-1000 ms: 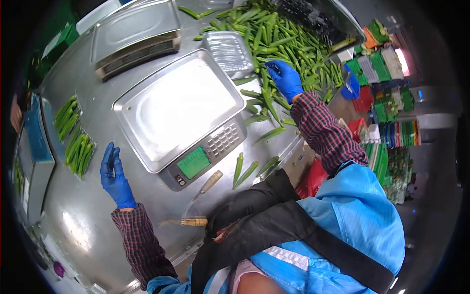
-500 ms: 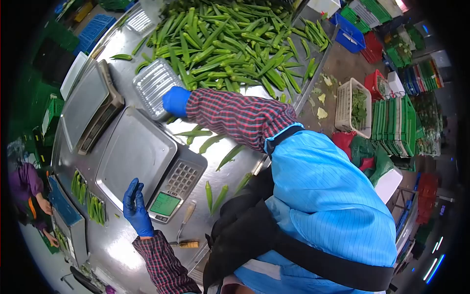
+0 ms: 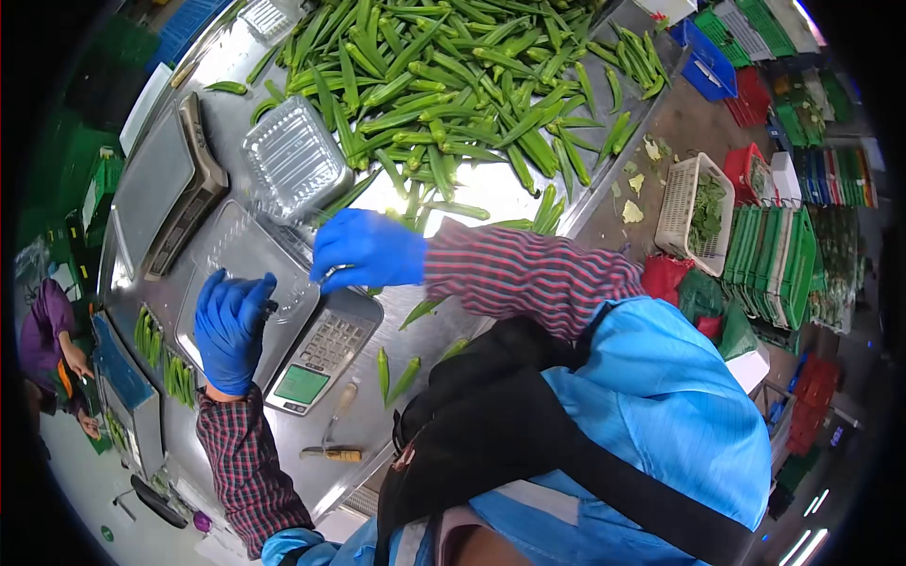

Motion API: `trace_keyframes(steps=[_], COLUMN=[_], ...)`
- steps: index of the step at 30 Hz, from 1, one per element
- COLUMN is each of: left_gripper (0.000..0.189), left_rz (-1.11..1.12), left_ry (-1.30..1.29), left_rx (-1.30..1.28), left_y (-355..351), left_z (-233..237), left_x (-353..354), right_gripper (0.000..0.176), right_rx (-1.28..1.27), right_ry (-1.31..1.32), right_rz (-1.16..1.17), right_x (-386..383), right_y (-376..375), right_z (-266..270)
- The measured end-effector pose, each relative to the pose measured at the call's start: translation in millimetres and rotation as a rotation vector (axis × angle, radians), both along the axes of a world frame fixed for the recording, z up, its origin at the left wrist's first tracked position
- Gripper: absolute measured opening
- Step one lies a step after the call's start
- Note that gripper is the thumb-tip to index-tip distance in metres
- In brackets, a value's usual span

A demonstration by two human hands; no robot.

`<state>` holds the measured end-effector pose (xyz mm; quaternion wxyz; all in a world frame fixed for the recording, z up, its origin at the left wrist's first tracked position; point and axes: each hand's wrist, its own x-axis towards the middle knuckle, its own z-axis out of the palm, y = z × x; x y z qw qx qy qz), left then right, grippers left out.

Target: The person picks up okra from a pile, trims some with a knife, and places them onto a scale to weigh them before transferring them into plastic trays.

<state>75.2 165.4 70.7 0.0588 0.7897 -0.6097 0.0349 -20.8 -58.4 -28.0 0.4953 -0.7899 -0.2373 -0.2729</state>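
Note:
A clear plastic tray [image 3: 266,247], hard to see against the metal, is over the pan of the near weighing scale [image 3: 326,344]. My right hand [image 3: 368,250], in a blue glove, pinches the tray's right side. At its near left edge, my left hand [image 3: 231,332], also blue-gloved, has its fingers curled in; the exact contact is partly hidden. Beyond the scale lies another clear tray [image 3: 295,158], ribbed and upside down, against a large heap of okra [image 3: 453,85]. Two loose okra pods [image 3: 401,379] lie to the right of the scale's display.
A second scale [image 3: 165,189] stands at the left. Bundled okra [image 3: 177,377] lies below it. Wooden-handled tools [image 3: 335,451] are near the table's front edge. A person [image 3: 57,330] works at far left. Crates [image 3: 769,250] stand on the floor at right.
My right hand has come from the ribbed tray towards me, with a clear tray now over the scale. My left hand has shifted left, its fingers curling in.

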Motion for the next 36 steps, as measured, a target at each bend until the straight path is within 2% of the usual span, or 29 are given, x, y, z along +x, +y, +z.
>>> trace_keyframes(steps=[2, 4, 6, 8, 10, 12, 14, 15, 16, 17, 18, 19, 21, 22, 23, 24, 25, 27, 31, 33, 34, 36], left_gripper=[0.038, 0.04, 0.041, 0.042, 0.047, 0.057, 0.062, 0.061, 0.06, 0.05, 0.05, 0.046, 0.037, 0.039, 0.039, 0.038, 0.037, 0.036, 0.033, 0.04, 0.04, 0.05], left_rz=[-0.01, 0.112, 0.251, 0.337, 0.391, 0.45, 0.414, 0.402, 0.39, 0.386, 0.386, 0.378, 0.342, 0.337, 0.297, 0.25, 0.214, 0.148, 0.125, 0.161, 0.161, 0.421], left_ry=[-0.015, -0.082, -0.047, -0.036, -0.005, 0.159, 0.217, 0.256, 0.296, 0.315, 0.319, 0.423, 0.536, 0.619, 0.676, 0.735, 0.733, 0.814, 0.978, 1.288, 1.289, 1.783], left_rx=[-0.022, 0.001, 0.095, 0.078, 0.106, 0.064, 0.061, -0.05, -0.163, -0.209, -0.205, -0.242, -0.305, -0.318, -0.299, -0.282, -0.272, -0.288, -0.252, -0.21, -0.213, -0.426], left_y=[15, 33, 70, 92, 96, 87, 58, 43, 28, 15, 4, -7, -38, -52, -66, -83, -100, -128, -173, -188, -201, -230], left_z=[-11, -18, -47, -69, -77, -73, -52, -44, -39, -36, -40, -45, -52, -60, -64, -67, -70, -83, -98, -121, -127, -137], left_x=[-3, -8, -4, -8, -12, -20, -30, -36, -41, -46, -49, -53, -63, -68, -73, -77, -84, -95, -115, -122, -127, -141], right_gripper=[0.019, 0.027, 0.034, 0.035, 0.034, 0.033, 0.03, 0.028, 0.028, 0.028, 0.028, 0.031, 0.032, 0.033, 0.038, 0.042, 0.042, 0.044, 0.046, 0.046, 0.045, 0.041], right_rx=[-0.029, -0.185, -0.426, -0.782, -0.801, -0.806, -0.579, -0.505, -0.506, -0.072, 0.364, 0.474, 0.408, 0.339, 0.409, 0.172, -0.03, -0.166, -0.008, 0.641, 0.677, 0.685], right_ry=[0.049, 0.206, 0.087, 0.217, 0.299, 0.383, 0.532, 0.433, 0.437, 0.471, 0.491, 0.55, 0.609, 0.66, 0.706, 0.74, 0.864, 0.826, 1.034, 0.851, 0.866, 0.976], right_rz=[-0.179, -0.424, -0.737, -0.936, -0.917, -0.887, -0.803, -0.928, -0.929, -0.936, -0.917, -0.911, -0.881, -0.85, -0.884, -0.957, -0.951, -0.913, -0.844, -0.789, -0.749, -0.588], right_x=[-17, -35, -55, -84, -103, -116, -121, -124, -126, -127, -128, -132, -139, -141, -140, -139, -137, -130, -130, -136, -136, -136], right_y=[-30, -91, -164, -218, -248, -265, -277, -281, -284, -288, -290, -292, -296, -298, -291, -287, -270, -256, -255, -253, -246, -217], right_z=[-3, -16, -42, -57, -74, -84, -84, -90, -88, -87, -82, -72, -74, -76, -89, -107, -92, -112, -91, -89, -82, -61])
